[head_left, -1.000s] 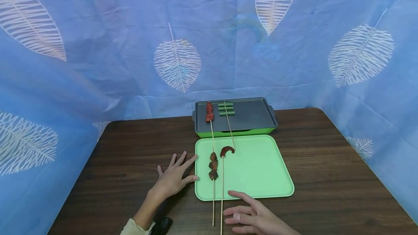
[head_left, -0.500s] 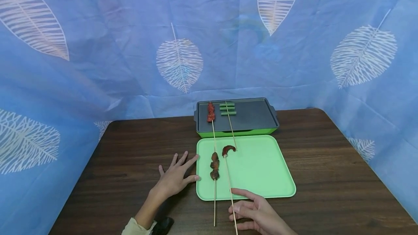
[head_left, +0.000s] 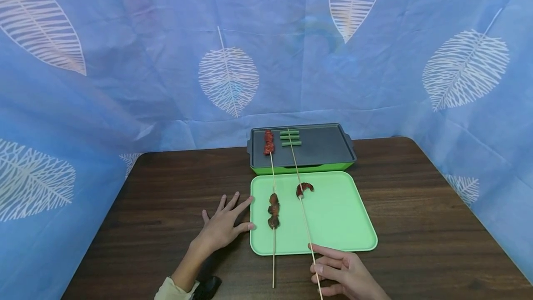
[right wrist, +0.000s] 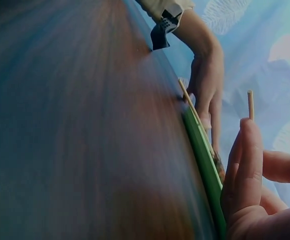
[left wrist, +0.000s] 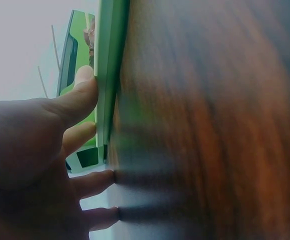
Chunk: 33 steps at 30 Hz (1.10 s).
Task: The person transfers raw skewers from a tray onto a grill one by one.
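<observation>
At the left, the left hand (head_left: 221, 230) lies with fingers spread and straight, grasping nothing; thumb and forefinger touch the near-left rim of the green tray (head_left: 333, 226). A sideways push there could slide the tray and whatever rests on it. Next, the brown skewer (head_left: 273, 211) lies on the tray, its stick overhanging the front edge, where a passing sleeve could catch it. Behind, the red skewer (head_left: 269, 142) and the green skewer (head_left: 290, 138) rest their food on the griddle (head_left: 326, 145), sticks reaching over the tray. Further right, the dark-red curled skewer (head_left: 300, 191) is over the tray, its stick pinched by the right hand (head_left: 344, 270) low down (whether its food clears the tray cannot be told). Its curled end overlaps the green skewer's stick in view; if they touch, a lift could drag that one. So low a pinch could also let the stick twist.
</observation>
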Motion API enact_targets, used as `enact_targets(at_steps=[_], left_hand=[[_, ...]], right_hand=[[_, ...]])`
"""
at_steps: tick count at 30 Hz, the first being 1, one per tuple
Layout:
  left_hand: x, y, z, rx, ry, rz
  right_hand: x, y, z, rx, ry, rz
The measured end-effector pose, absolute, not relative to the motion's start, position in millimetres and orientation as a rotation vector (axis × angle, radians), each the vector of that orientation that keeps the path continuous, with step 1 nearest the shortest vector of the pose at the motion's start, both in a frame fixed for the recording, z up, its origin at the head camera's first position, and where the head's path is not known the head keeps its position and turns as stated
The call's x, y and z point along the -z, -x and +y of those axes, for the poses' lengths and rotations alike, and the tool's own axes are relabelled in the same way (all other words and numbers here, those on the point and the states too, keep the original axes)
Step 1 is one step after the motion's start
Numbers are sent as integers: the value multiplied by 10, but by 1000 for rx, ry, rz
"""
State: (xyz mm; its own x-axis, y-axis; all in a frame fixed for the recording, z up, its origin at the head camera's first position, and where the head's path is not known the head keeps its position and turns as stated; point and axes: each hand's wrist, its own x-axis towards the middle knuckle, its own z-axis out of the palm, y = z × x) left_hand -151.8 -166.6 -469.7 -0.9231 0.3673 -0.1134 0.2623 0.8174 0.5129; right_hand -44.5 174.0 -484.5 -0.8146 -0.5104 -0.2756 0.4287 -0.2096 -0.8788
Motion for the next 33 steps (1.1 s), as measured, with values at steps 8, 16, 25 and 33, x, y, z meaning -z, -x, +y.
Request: enact_targets(at_steps=[8, 16, 25, 33], left_hand=[[4696, 1512, -1671, -762, -479, 2783], [4690, 1516, -1665, -747, -472, 2787], [4668, 1526, -1656, -757, -484, 2778], [4686, 1522, -1655, -758, -480, 2789]], right_hand=[[4791, 401, 1892, 2057, 106, 1551], [4645, 457, 1903, 2049, 123, 1802], [4550, 651, 1902, 2010, 71, 2007], [4511, 885, 1993, 2003, -7, 2041]])
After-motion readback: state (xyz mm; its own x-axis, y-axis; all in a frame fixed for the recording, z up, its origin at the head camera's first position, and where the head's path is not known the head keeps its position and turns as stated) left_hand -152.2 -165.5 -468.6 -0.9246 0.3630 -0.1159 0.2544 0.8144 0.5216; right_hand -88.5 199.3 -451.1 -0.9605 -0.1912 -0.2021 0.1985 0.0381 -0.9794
